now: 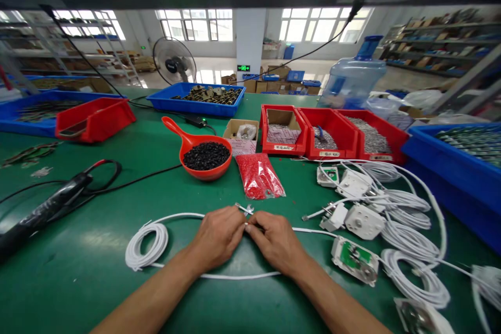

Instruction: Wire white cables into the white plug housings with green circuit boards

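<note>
A white cable [313, 230] runs through both of my hands. My left hand [219, 236] is closed on it, thumb and fingers pinched. My right hand [276, 240] is closed too, its thumb and forefinger meeting the left hand's fingertips around a small white piece I cannot make out. Just beyond the fingertips shows a small metal-coloured piece [249, 210], partly hidden. At the left, the cable lies in a round coil [133, 258]. To the right of my right hand is an opened white housing [355, 261] with a green circuit board, and a cable leads to it.
Several white housings [365, 221] with coiled cables lie right. Beyond my hands are an orange ladle [205, 171] of black pieces and a bag of red pieces [260, 176]. Red bins [331, 135] and blue trays [195, 104] stand behind. A black tool [47, 209] lies left.
</note>
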